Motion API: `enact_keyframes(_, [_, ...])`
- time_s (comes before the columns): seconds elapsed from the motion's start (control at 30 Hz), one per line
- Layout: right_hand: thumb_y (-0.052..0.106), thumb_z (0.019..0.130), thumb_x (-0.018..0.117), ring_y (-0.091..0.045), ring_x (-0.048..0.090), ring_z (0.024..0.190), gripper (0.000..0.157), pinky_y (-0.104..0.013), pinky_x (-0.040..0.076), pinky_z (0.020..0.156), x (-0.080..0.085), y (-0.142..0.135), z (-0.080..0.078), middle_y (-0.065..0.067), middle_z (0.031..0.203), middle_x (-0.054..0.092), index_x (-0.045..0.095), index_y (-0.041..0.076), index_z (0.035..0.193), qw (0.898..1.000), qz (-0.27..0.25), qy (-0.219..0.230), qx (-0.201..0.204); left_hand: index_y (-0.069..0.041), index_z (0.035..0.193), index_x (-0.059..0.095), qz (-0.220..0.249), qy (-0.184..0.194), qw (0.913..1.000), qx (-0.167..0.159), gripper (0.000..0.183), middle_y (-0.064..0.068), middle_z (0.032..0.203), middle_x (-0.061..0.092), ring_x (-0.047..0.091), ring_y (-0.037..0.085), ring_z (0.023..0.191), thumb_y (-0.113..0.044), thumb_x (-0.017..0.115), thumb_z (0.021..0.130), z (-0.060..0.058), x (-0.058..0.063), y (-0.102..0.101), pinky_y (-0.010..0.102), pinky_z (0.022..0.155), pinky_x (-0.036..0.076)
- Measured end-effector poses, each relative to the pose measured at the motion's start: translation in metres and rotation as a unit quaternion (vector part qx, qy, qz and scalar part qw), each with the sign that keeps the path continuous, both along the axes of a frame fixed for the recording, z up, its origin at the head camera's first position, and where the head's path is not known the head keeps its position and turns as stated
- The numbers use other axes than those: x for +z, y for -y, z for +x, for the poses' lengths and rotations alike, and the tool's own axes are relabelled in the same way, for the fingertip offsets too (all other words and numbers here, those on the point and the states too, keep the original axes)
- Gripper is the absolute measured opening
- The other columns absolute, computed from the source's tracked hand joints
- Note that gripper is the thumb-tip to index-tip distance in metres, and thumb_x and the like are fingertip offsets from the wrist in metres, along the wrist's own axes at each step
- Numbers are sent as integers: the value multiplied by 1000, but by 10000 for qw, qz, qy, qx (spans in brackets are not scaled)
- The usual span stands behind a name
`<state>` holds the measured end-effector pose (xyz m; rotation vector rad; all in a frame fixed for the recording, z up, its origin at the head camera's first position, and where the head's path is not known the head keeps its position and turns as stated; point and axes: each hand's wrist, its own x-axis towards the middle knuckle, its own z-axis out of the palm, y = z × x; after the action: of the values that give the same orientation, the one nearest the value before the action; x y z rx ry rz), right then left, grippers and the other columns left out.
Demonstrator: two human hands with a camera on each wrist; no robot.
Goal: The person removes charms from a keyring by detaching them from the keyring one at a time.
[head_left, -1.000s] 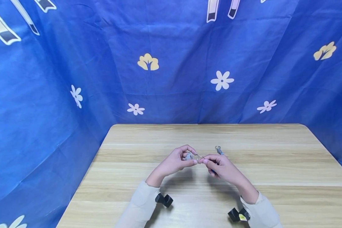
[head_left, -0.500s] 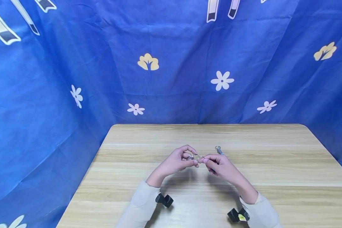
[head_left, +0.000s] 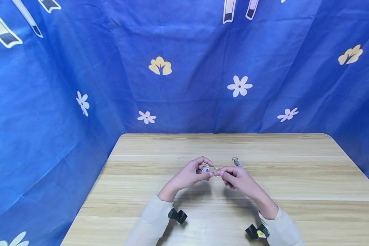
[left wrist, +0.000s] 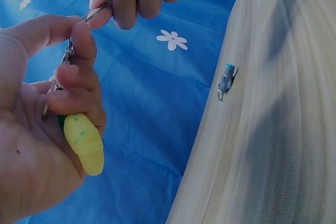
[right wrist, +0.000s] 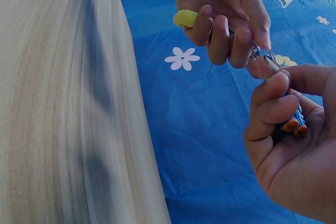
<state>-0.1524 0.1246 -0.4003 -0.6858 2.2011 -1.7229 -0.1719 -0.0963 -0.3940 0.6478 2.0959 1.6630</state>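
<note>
My left hand [head_left: 190, 175] grips a bunch of keys [head_left: 205, 169] above the table, its thumb and forefinger pinching their metal ring. A yellow charm [left wrist: 85, 145] with green dots hangs from that hand's curled fingers in the left wrist view. Close by on the right, my right hand [head_left: 241, 181] pinches a metal ring [right wrist: 271, 62] that meets the left hand's ring; whether they are linked I cannot tell. Blue pieces with orange ends [right wrist: 295, 126] stick out from the right palm, mostly covered by fingers. Behind the right hand, a small grey-blue keychain figure [left wrist: 227, 80] lies on the table.
The wooden table [head_left: 310, 171] spreads around both hands. A blue patterned cloth [head_left: 196, 85] hangs behind it and along the sides. Black devices [head_left: 177, 216] are attached at both wrists.
The keys in my left hand have turned and shifted a little among the fingers. Both hands stay in nearly the same place, and the keychain figure has not moved.
</note>
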Motion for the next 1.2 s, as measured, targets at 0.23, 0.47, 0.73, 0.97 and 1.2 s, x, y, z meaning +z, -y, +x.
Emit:
enact_keyframes(0.23, [16,101,49,-1,42,53,31,-17,33,45,0,-1,0,2,67,47,64,-10,110,10000,12,50,23,-1,125,55,-69,-143,9998,-101,36,1,85,62,60,8,78,-10,62,91,-1,-1,0,30,74,54])
enact_keyframes(0.47, [18,102,47,-2,43,55,33,-17,34,46,-4,-4,-1,1,70,48,64,-8,111,9999,69,107,19,-4,127,59,-195,-280,9993,-171,36,8,92,67,64,14,82,-11,60,92,-1,0,2,41,79,56])
enact_keyframes(0.73, [17,102,46,-1,41,54,31,-18,37,48,-6,-6,-4,0,70,48,64,-7,111,9999,120,-109,54,-4,123,60,-108,-238,9995,-162,33,10,95,68,65,24,87,-12,61,91,0,1,1,54,85,53])
enact_keyframes(0.97, [13,102,46,-1,43,56,27,-20,41,50,-5,-6,-4,0,70,49,64,-4,113,9982,404,-442,78,-2,120,61,-90,-170,9998,-87,30,22,103,66,64,24,88,-12,63,92,0,1,1,56,87,52])
enact_keyframes(1.2, [15,101,49,-4,45,57,25,-22,44,51,-4,-6,-2,-1,72,50,64,-1,114,9973,580,-417,188,-3,116,62,-241,-222,9995,-25,29,9,94,68,62,8,81,-13,67,89,-1,2,2,29,78,56])
